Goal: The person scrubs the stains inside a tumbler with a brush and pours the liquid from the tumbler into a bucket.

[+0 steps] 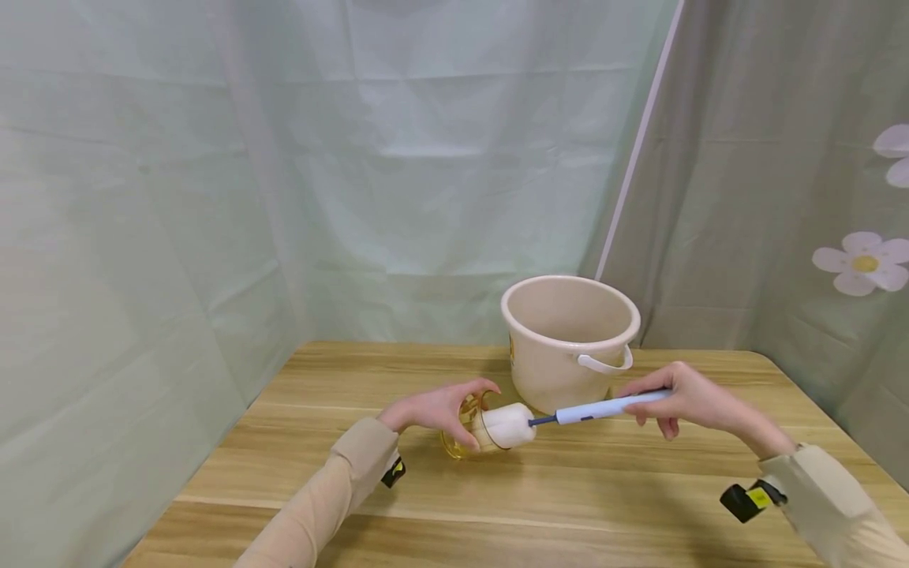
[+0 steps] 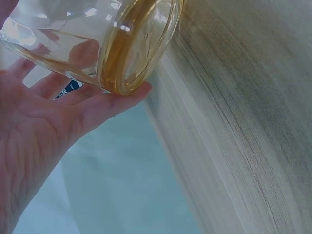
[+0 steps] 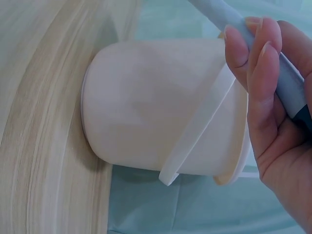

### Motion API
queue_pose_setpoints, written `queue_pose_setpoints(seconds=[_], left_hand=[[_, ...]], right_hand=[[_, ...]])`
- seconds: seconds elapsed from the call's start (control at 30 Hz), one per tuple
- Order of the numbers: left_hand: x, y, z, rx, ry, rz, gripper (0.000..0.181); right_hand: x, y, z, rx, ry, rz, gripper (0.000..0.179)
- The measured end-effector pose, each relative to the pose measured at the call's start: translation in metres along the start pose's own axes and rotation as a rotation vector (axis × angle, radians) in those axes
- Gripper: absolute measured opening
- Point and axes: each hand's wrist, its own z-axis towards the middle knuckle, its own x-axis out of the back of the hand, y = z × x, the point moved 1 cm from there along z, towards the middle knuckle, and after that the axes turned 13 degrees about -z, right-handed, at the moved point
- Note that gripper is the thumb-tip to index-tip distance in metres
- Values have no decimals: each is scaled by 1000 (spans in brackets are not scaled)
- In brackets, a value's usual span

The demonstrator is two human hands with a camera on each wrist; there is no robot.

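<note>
My left hand grips an amber glass cup, tilted on its side just above the table with its mouth toward the right. In the left wrist view the thick base of the glass cup shows, with fingers spread along its side. My right hand holds the light blue handle of a cup brush. Its white sponge head is partly inside the cup's mouth. Seen from the right wrist, the fingers curl round the brush handle.
A cream bucket with a white handle stands on the wooden table, behind the brush. Pale curtains hang at the back and both sides of the table.
</note>
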Motion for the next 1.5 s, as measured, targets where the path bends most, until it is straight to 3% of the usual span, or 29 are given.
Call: queue_pose_setpoints(seconds=[0.57, 0.83, 1.5], left_hand=[[-1, 1, -1, 18, 13, -16, 83], [-1, 3, -1, 0, 11, -33, 83], [0, 4, 0, 12, 6, -22, 83]], right_hand=[[-5, -3, 6, 14, 52, -13, 20], [-2, -5, 5, -31, 113, -23, 21], [8, -2, -1, -77, 78, -69, 23]])
